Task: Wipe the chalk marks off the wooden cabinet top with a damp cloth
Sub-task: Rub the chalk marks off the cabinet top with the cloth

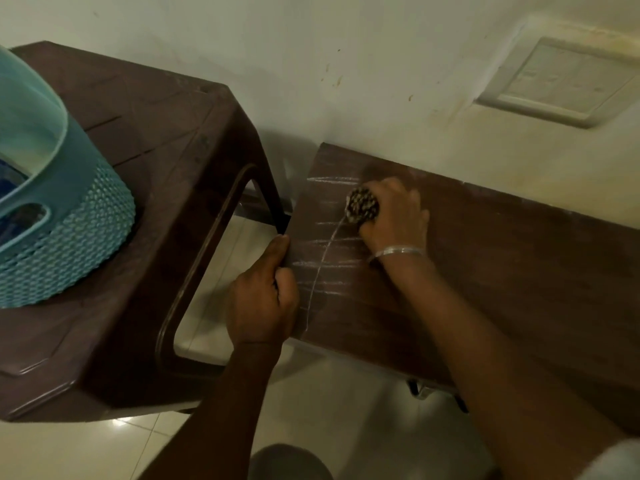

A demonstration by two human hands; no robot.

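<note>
The brown wooden cabinet top (502, 271) runs along the wall. White chalk marks (329, 261), several strokes and one long curved line, cover its left end. My right hand (394, 216) presses a balled-up dark patterned cloth (362, 205) onto the top, among the upper marks. My left hand (265, 299) grips the cabinet top's left edge, thumb on the surface.
A dark brown plastic stool (156, 202) stands just left of the cabinet, with a teal plastic basket (62, 220) on it. A switch plate (561, 81) is set in the white wall. Pale floor tiles (329, 410) lie below.
</note>
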